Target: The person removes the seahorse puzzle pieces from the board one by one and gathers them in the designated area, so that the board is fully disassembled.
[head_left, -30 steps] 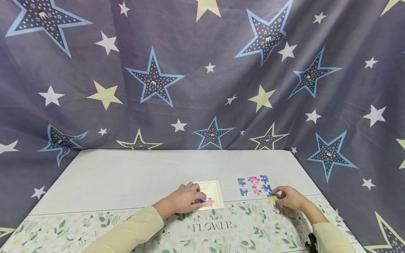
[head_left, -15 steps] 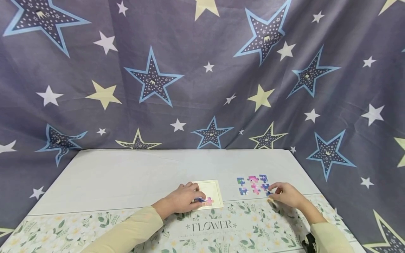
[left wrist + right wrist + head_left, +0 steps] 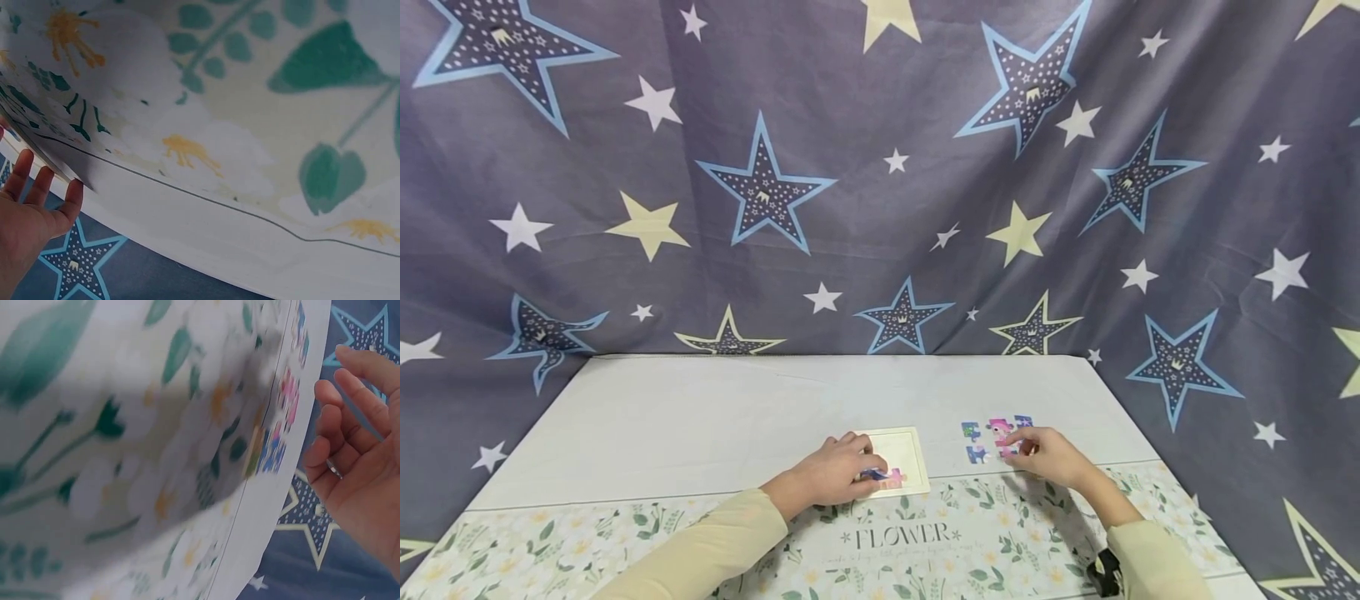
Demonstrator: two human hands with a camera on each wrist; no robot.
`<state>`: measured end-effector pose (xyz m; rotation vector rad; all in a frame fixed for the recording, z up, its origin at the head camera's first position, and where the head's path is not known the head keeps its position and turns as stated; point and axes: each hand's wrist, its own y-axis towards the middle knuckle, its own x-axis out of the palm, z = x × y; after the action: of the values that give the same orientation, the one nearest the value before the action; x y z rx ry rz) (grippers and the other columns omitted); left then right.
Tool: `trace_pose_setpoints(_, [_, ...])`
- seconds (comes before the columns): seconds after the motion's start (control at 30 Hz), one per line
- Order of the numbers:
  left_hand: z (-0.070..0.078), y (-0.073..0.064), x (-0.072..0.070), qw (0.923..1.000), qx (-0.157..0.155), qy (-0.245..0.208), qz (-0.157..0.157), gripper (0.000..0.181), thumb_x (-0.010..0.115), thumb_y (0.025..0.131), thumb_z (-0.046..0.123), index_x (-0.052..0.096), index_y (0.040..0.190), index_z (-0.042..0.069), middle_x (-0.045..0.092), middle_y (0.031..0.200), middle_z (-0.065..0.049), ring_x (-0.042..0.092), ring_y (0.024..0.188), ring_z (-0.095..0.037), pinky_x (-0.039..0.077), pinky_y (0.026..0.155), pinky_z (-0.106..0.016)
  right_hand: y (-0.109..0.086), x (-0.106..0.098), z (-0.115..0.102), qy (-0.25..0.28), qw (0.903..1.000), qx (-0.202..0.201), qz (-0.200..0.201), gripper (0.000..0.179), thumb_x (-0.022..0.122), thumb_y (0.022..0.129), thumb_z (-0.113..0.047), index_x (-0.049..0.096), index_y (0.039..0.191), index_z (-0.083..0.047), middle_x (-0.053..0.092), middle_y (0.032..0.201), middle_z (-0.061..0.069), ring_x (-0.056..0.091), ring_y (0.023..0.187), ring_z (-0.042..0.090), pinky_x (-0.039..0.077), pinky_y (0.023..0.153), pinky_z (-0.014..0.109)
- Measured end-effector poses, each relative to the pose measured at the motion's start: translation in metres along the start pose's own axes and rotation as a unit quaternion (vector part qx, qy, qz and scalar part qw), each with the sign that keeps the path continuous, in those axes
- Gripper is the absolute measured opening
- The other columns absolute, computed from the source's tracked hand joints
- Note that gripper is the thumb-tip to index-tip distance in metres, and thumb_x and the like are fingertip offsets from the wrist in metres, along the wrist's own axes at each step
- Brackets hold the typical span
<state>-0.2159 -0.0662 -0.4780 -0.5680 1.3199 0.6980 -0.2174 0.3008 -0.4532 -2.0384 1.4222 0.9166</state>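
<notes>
A shallow cream puzzle tray [image 3: 917, 450] lies on the table, with a few pink and blue jigsaw pieces [image 3: 895, 477] showing at its near side. My left hand [image 3: 838, 471] covers the tray's left part; in the left wrist view its fingers [image 3: 40, 184] rest along the tray's edge. To the right lies a group of loose jigsaw pieces, among them blue ones [image 3: 976, 454] and a pink one [image 3: 999, 427]. Over the right part of this group is my right hand [image 3: 1052, 454], hiding several pieces. Its fingers [image 3: 331, 422] look loosely bent with nothing visible between them in the right wrist view.
A floral mat [image 3: 970, 537] with the word FLOWER covers the near part of the white table [image 3: 722, 425]. Behind and beside it hangs a dark curtain [image 3: 820, 67] printed with stars. A black strap [image 3: 1103, 572] shows at the right wrist.
My right hand has moved left from beside the yellow and blue pieces to the pink ones, covering the right-hand pieces. My left hand stays put on the tray.
</notes>
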Motion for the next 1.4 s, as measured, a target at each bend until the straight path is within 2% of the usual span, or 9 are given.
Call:
trace_pose_setpoints(0.3, [0.0, 0.001, -0.001, 1.0, 0.001, -0.002, -0.002, 0.032, 0.047, 0.094, 0.05, 0.06, 0.118, 0.035, 0.052, 0.109, 0.006, 0.041, 0.086, -0.009, 0.034, 0.07, -0.033, 0.016, 0.018, -0.02, -0.009, 0.9995, -0.026, -0.014, 0.026, 0.068, 0.085, -0.018, 0.066, 0.105, -0.003, 0.058, 0.076, 0.003, 0.047, 0.063, 0.01, 0.041, 0.053, 0.024])
trace_pose_setpoints(0.57, [-0.001, 0.001, -0.001, 1.0, 0.003, 0.001, 0.004, 0.033, 0.045, 0.094, 0.051, 0.06, 0.119, 0.035, 0.052, 0.11, 0.005, 0.043, 0.09, -0.009, 0.036, 0.072, -0.033, 0.027, 0.038, -0.042, -0.024, 0.9971, -0.064, -0.032, 0.026, 0.07, 0.083, -0.019, 0.067, 0.104, -0.003, 0.058, 0.076, 0.0, 0.046, 0.06, 0.006, 0.042, 0.052, 0.022])
trace_pose_setpoints(0.87, [0.0, 0.001, 0.0, 1.0, -0.001, 0.0, 0.006, 0.032, 0.047, 0.093, 0.051, 0.061, 0.118, 0.035, 0.052, 0.109, 0.005, 0.042, 0.088, -0.009, 0.035, 0.071, -0.032, 0.036, 0.058, -0.054, -0.015, 0.9972, -0.062, -0.04, 0.025, 0.069, 0.084, -0.021, 0.067, 0.104, -0.008, 0.057, 0.076, -0.002, 0.045, 0.058, 0.006, 0.04, 0.051, 0.022])
trace_pose_setpoints(1.1, [-0.001, 0.001, 0.0, 1.0, -0.006, 0.0, 0.006, 0.031, 0.049, 0.092, 0.051, 0.062, 0.116, 0.035, 0.051, 0.106, 0.006, 0.042, 0.085, -0.008, 0.035, 0.07, -0.032, 0.038, 0.068, -0.067, 0.008, 0.9957, -0.073, -0.056, 0.024, 0.068, 0.085, -0.018, 0.066, 0.105, -0.004, 0.058, 0.076, 0.001, 0.043, 0.056, 0.005, 0.04, 0.05, 0.021])
trace_pose_setpoints(1.4, [-0.001, 0.001, 0.0, 0.9999, -0.001, -0.007, 0.009, 0.03, 0.049, 0.093, 0.049, 0.063, 0.115, 0.034, 0.051, 0.102, 0.007, 0.039, 0.081, -0.007, 0.033, 0.068, -0.031, 0.042, 0.086, -0.079, 0.008, 0.994, -0.081, -0.073, 0.025, 0.069, 0.084, -0.018, 0.066, 0.105, -0.006, 0.058, 0.076, -0.002, 0.046, 0.058, 0.005, 0.042, 0.055, 0.021])
